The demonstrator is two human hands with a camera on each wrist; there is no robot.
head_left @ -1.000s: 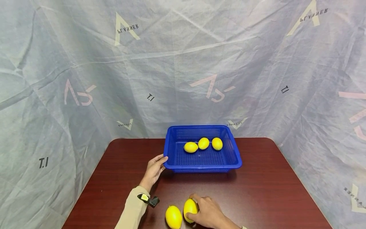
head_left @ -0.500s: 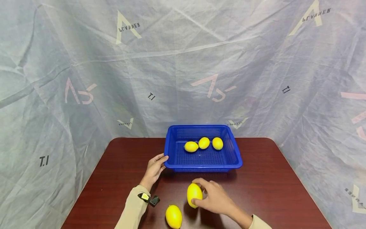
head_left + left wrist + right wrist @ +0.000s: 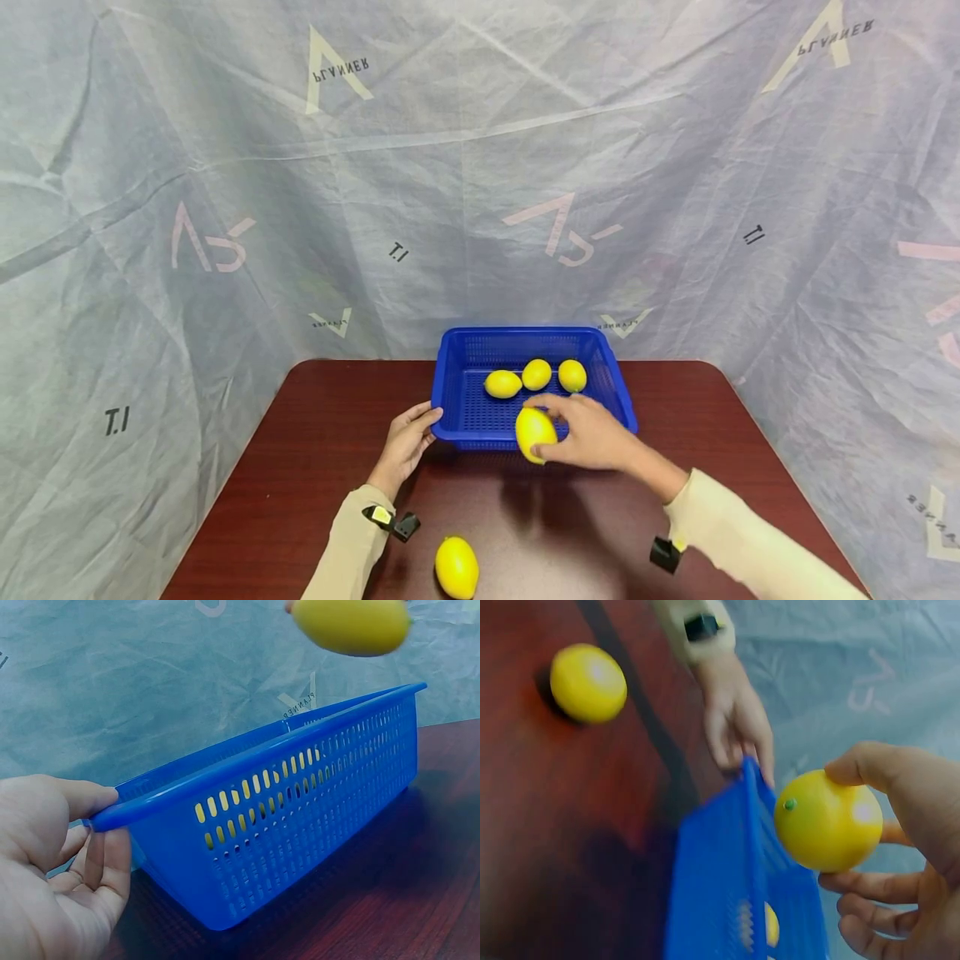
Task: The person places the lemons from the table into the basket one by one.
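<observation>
A blue perforated plastic basket (image 3: 480, 435) sits towards the back of the table, with three lemons inside, among them a lemon (image 3: 502, 384) lying on its side. My left hand (image 3: 405, 446) pinches the basket's front left rim between thumb and fingers, seen close up in the left wrist view. My right hand (image 3: 588, 435) grips another lemon (image 3: 829, 821) between thumb and fingertips, held in the air over the basket's front rim. One more lemon (image 3: 457, 568) lies on the table near the front edge of the head view.
The dark red wooden table (image 3: 315, 492) carries the basket and the loose lemon. A grey printed sheet (image 3: 465, 167) hangs behind and along both sides. Small black cameras, such as the wrist camera (image 3: 666, 553), stick out from both sleeves.
My right hand has lifted its lemon off the table and carried it forward and slightly right to the basket's front rim. The left hand keeps its place on the rim.
</observation>
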